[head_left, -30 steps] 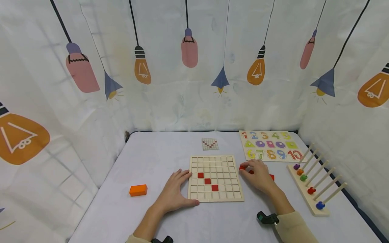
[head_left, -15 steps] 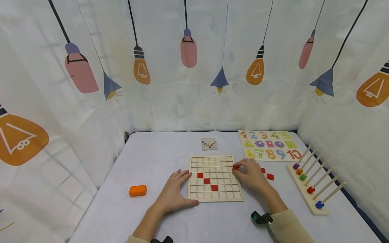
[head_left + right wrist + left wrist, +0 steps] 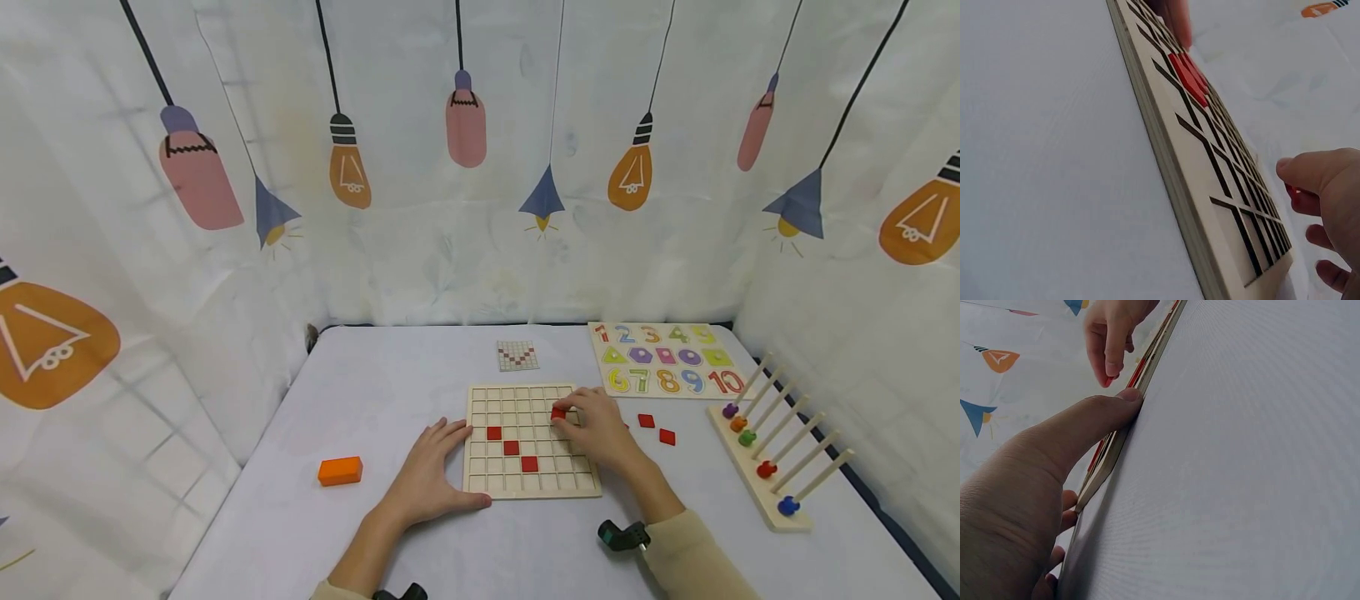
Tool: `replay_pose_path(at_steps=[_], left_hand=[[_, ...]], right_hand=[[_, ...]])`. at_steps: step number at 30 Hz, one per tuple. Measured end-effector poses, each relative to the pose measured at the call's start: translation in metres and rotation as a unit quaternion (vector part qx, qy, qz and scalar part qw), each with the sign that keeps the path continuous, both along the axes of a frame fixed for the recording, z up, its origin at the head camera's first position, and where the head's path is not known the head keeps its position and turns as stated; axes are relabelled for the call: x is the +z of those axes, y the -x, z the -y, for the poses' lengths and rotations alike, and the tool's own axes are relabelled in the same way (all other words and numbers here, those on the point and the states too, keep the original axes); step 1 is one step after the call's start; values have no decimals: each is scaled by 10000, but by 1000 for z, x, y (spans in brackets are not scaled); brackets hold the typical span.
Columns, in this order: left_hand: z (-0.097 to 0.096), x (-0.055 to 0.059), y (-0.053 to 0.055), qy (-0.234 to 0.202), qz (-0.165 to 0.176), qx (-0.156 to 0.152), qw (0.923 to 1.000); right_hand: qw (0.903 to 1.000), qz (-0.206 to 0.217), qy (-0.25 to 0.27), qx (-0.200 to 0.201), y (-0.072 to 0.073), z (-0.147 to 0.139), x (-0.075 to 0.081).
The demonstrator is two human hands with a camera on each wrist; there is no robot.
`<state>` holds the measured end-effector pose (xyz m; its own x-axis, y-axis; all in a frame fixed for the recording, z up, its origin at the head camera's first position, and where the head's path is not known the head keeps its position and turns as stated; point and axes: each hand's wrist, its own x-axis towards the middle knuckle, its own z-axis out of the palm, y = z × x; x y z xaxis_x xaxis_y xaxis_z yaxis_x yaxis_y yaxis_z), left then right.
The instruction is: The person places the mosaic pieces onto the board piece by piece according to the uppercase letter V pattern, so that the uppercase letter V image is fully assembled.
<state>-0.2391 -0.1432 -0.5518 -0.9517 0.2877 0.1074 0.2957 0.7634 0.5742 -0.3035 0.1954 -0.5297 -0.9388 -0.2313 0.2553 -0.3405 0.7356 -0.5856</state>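
Observation:
A wooden grid board (image 3: 562,483) lies flat on the table, with three red square tiles set in its cells on a diagonal. My left hand (image 3: 438,471) rests on the board's near left corner, thumb along the front edge and extended fingers on the left edge. Over the upper right part of the board, my right hand (image 3: 600,429) pinches a red square tile (image 3: 558,413) between thumb and fingertips. In the right wrist view that tile (image 3: 1291,189) is mostly hidden by my thumb and stands apart from the grid.
Loose red tiles (image 3: 646,421) lie right of the board. A small pattern card (image 3: 518,356) sits behind it. Further right are a number puzzle board (image 3: 645,389) and a peg stand (image 3: 757,471) with coloured pieces. An orange block (image 3: 341,471) lies at left.
My right hand has picked up a red tile from beside the board and carried it left over the grid. The left hand stays where it was.

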Motion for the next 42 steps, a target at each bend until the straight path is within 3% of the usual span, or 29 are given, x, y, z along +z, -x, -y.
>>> replay_pose_path(at_steps=[17,25,42], left_hand=[[0,0,0,-1,-75,-45,10000],[-1,3,0,-23,12,-23,10000],[0,2,0,33,-80,-80,9999]], right_hand=[[9996,-9,96,268,-1,35,-4],[9994,-51,-148,322,3,49,-7],[9973,-258,-373,580,8,86,2]])
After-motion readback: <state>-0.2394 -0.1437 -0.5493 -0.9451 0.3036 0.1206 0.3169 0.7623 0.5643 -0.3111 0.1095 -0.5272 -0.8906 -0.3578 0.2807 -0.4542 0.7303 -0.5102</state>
